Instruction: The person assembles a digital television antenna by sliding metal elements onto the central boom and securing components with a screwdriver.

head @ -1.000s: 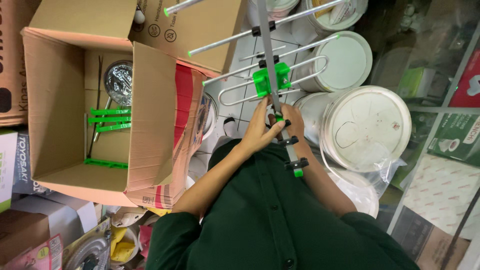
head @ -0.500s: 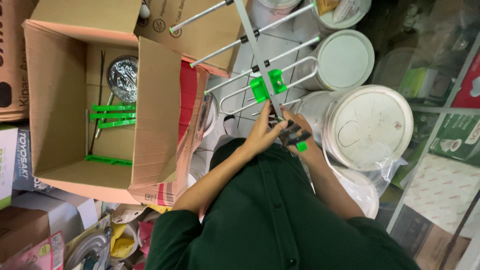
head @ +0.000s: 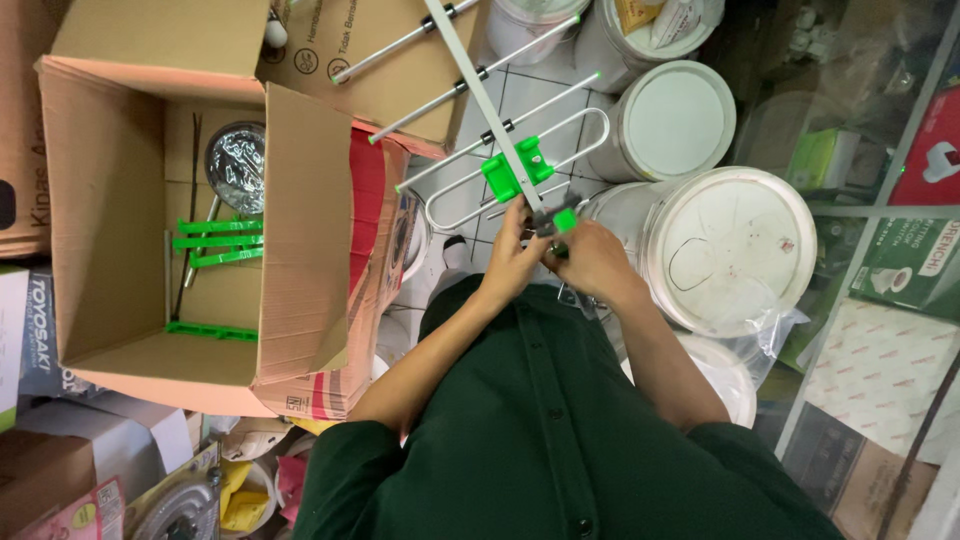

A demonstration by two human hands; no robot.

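Observation:
I hold a metal aerial [head: 478, 95] by the lower end of its long boom, which runs up and to the left above the floor. It has thin silver cross rods, a looped rod and a green plastic block [head: 515, 172] at its middle. My left hand [head: 510, 262] grips the boom's end from the left. My right hand [head: 592, 260] closes on the same end from the right, by a small green clip [head: 565, 219]. Both arms reach out from my dark green shirt.
An open cardboard box [head: 300, 230] at the left holds green plastic parts [head: 215, 240] and a shiny foil piece [head: 235, 155]. White lidded buckets [head: 735, 245] stand at the right, one more [head: 675, 120] behind. Cartons and packages crowd the left and right edges.
The aerial's boom has tilted further to the left at its top. My hands have shifted slightly along its lower end, still closed on it.

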